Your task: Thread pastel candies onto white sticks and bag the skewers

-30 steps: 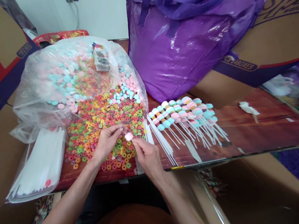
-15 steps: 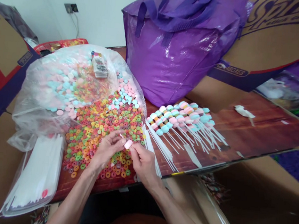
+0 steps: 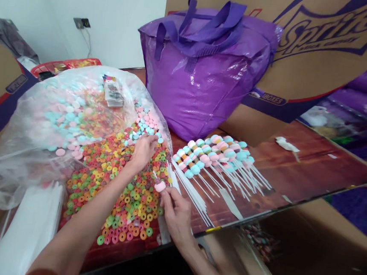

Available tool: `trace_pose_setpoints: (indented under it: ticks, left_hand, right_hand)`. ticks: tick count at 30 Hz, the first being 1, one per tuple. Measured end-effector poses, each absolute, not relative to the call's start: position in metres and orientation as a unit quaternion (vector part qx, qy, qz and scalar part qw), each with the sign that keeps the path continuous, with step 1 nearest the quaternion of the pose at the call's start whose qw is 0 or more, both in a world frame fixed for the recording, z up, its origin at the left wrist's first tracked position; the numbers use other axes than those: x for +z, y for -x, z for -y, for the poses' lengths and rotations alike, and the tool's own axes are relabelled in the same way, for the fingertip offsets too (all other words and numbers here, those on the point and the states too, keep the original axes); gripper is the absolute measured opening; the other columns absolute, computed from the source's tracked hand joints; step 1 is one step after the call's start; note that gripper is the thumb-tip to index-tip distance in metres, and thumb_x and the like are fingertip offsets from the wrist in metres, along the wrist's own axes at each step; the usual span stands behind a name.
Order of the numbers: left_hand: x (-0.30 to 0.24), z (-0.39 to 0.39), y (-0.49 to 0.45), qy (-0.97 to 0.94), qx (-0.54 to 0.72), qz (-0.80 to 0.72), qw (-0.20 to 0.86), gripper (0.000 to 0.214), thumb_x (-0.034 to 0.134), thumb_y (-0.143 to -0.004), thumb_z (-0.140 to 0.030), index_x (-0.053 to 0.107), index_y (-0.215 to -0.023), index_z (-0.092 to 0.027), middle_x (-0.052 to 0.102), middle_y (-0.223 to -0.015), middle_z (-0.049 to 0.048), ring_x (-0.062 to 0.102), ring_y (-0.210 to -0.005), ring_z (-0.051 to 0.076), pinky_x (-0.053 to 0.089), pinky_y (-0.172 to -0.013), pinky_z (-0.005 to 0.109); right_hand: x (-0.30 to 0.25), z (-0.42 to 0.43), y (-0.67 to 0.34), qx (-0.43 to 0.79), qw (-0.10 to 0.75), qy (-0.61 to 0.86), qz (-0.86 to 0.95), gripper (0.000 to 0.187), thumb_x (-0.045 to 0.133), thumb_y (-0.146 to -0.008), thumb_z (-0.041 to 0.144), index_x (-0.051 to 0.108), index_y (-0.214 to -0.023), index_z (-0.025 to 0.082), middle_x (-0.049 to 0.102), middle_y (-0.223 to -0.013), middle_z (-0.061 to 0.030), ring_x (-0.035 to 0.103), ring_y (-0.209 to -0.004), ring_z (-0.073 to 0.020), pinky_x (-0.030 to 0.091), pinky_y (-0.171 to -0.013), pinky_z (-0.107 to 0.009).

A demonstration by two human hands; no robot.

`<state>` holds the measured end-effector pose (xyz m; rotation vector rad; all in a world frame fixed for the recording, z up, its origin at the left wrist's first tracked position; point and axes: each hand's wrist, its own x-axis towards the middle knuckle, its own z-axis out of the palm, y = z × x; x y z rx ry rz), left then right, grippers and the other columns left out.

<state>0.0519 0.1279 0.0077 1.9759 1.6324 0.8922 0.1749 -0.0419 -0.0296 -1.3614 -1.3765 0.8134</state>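
right hand pinched shut on thin stick carrying 1 pink candy, near table edge | left hand curled over pastel candies, farther in; grip unclear | stick likely light, bendy: pinch just below candy

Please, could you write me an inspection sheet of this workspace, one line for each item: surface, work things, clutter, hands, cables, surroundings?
Surface: wood-print table, its left part covered with sweets.
Work things: stick with a pink candy; ring candies and pastel candies spilling from a clear plastic bag; bare white sticks; finished candy sticks lying side by side.
Clutter: white paper scrap; packet of white sticks at the near left edge.
Hands: left hand lies on the sweets by the bag's mouth, grip unclear; right hand pinches the stick with a pink candy.
Cables: wall socket with a cable hanging down.
Surroundings: purple bag, cardboard boxes, red tray.
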Motion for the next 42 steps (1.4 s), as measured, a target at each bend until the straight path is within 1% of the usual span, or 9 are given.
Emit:
trace_pose_setpoints:
  ticks: [5, 12, 17, 20, 26, 29, 33, 37, 42]
  left_hand:
    - [-0.002, -0.167, -0.077, -0.745, 0.197, -0.626, 0.123, 0.025, 0.058, -0.084, -0.012, 0.067, -0.108, -0.015, 0.059, -0.12, 0.0153, 0.063, -0.1, 0.025, 0.049, -0.086, 0.034]
    - [-0.017, -0.174, -0.058, -0.721, 0.299, -0.594, 0.194, 0.023, 0.053, -0.083, -0.012, 0.064, -0.103, -0.017, 0.067, -0.092, 0.0048, 0.062, -0.084, 0.019, 0.047, -0.081, 0.03]
    - [-0.01, -0.176, -0.06, -0.733, 0.228, -0.589, 0.252, 0.016, 0.052, -0.083, -0.015, 0.068, -0.087, -0.016, 0.065, -0.07, 0.0012, 0.059, -0.069, 0.017, 0.045, -0.07, 0.027]
    - [-0.005, -0.175, -0.071, -0.743, 0.203, -0.588, 0.245, 0.016, 0.052, -0.08, -0.01, 0.067, -0.079, -0.016, 0.065, -0.072, 0.0039, 0.06, -0.074, 0.019, 0.045, -0.075, 0.029]
    - [-0.001, -0.174, -0.077, -0.74, 0.193, -0.593, 0.253, 0.023, 0.059, -0.073, -0.004, 0.065, -0.092, -0.015, 0.067, -0.092, 0.0099, 0.062, -0.086, 0.023, 0.046, -0.082, 0.033]
    - [0.005, -0.165, -0.066, -0.728, 0.2, -0.595, 0.276, 0.019, 0.06, -0.076, -0.01, 0.065, -0.094, -0.013, 0.065, -0.082, 0.0067, 0.062, -0.08, 0.021, 0.048, -0.077, 0.032]
    - [0.014, -0.129, -0.036, -0.66, 0.301, -0.564, 0.394, 0.021, 0.06, -0.081, -0.023, 0.065, -0.1, -0.014, 0.066, -0.081, 0.0022, 0.062, -0.073, 0.016, 0.05, -0.071, 0.028]
    - [0.013, -0.077, -0.012, -0.523, 0.439, -0.483, 0.548, 0.033, 0.077, -0.07, -0.037, 0.068, -0.093, -0.015, 0.07, -0.088, 0.0025, 0.063, -0.076, 0.014, 0.052, -0.078, 0.028]
    - [-0.001, -0.034, -0.008, -0.47, 0.48, -0.504, 0.543, 0.039, 0.079, -0.069, -0.039, 0.073, -0.099, -0.016, 0.074, -0.093, 0.0047, 0.066, -0.081, 0.016, 0.053, -0.082, 0.031]
  right_hand:
    - [-0.033, 0.042, -0.175, 0.342, 0.492, 0.564, 0.568, 0.029, 0.047, -0.097, 0.03, 0.058, -0.073, 0.018, 0.046, -0.057, 0.0053, 0.043, -0.05, -0.0086, 0.032, -0.05, -0.02]
    - [-0.029, 0.041, -0.174, 0.32, 0.501, 0.548, 0.589, 0.026, 0.047, -0.097, 0.025, 0.061, -0.077, 0.017, 0.046, -0.059, 0.0053, 0.043, -0.052, -0.0074, 0.033, -0.051, -0.019]
    - [-0.027, 0.042, -0.173, 0.311, 0.502, 0.544, 0.596, 0.024, 0.048, -0.097, 0.023, 0.061, -0.078, 0.017, 0.044, -0.059, 0.0056, 0.04, -0.052, -0.0072, 0.032, -0.05, -0.019]
    - [-0.027, 0.042, -0.173, 0.309, 0.502, 0.545, 0.597, 0.024, 0.048, -0.097, 0.023, 0.061, -0.078, 0.017, 0.045, -0.06, 0.0054, 0.042, -0.053, -0.0073, 0.033, -0.051, -0.019]
    - [-0.03, 0.042, -0.172, 0.31, 0.501, 0.547, 0.595, 0.024, 0.048, -0.097, 0.024, 0.061, -0.078, 0.016, 0.046, -0.059, 0.0053, 0.042, -0.052, -0.0075, 0.033, -0.052, -0.02]
    - [-0.032, 0.042, -0.172, 0.325, 0.5, 0.551, 0.584, 0.025, 0.048, -0.097, 0.026, 0.063, -0.079, 0.016, 0.048, -0.06, 0.0046, 0.044, -0.053, -0.0082, 0.034, -0.052, -0.02]
    - [-0.034, 0.042, -0.173, 0.338, 0.517, 0.552, 0.56, 0.024, 0.049, -0.097, 0.029, 0.067, -0.088, 0.016, 0.053, -0.063, 0.0028, 0.049, -0.057, -0.0101, 0.039, -0.056, -0.02]
    - [-0.032, 0.041, -0.173, 0.349, 0.53, 0.543, 0.551, 0.025, 0.051, -0.096, 0.03, 0.07, -0.1, 0.015, 0.058, -0.065, 0.0019, 0.051, -0.056, -0.0106, 0.042, -0.055, -0.021]
    - [-0.026, 0.043, -0.169, 0.34, 0.506, 0.533, 0.587, 0.026, 0.049, -0.097, 0.031, 0.071, -0.097, 0.016, 0.064, -0.072, -0.0003, 0.053, -0.06, -0.0113, 0.043, -0.059, -0.021]
